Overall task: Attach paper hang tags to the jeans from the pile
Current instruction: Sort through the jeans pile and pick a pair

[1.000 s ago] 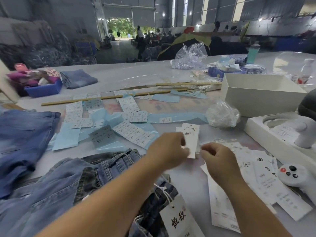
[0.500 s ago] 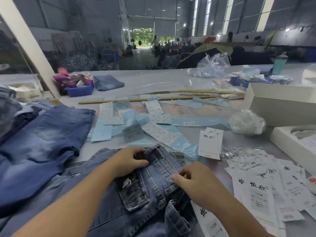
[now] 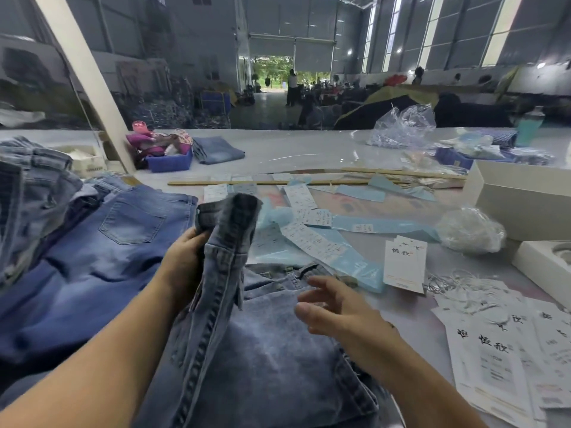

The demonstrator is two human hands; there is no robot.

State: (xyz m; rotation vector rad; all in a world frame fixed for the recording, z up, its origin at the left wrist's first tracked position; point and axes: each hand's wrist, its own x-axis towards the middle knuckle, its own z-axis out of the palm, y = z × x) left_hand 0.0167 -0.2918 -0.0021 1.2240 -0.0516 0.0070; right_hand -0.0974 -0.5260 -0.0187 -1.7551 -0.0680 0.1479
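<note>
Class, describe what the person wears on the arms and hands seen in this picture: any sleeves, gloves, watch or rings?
Both forearms are bare with no sleeve in view. The left hand and the right hand wear no gloves. No watch, bracelet or ring shows on the parts visible.

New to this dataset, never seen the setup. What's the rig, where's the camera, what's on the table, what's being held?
There is no robot here: a person works with two bare hands. The single picture comes from a wide-angle camera worn on the head, looking forward and down. The left hand grips a folded part of the washed grey-blue jeans and lifts it. The right hand hovers open over them, holding nothing. On the table: darker blue jeans at left, a small stack of hang tags, more hang tags spread at right, light blue sticker strips and white boxes.
</note>
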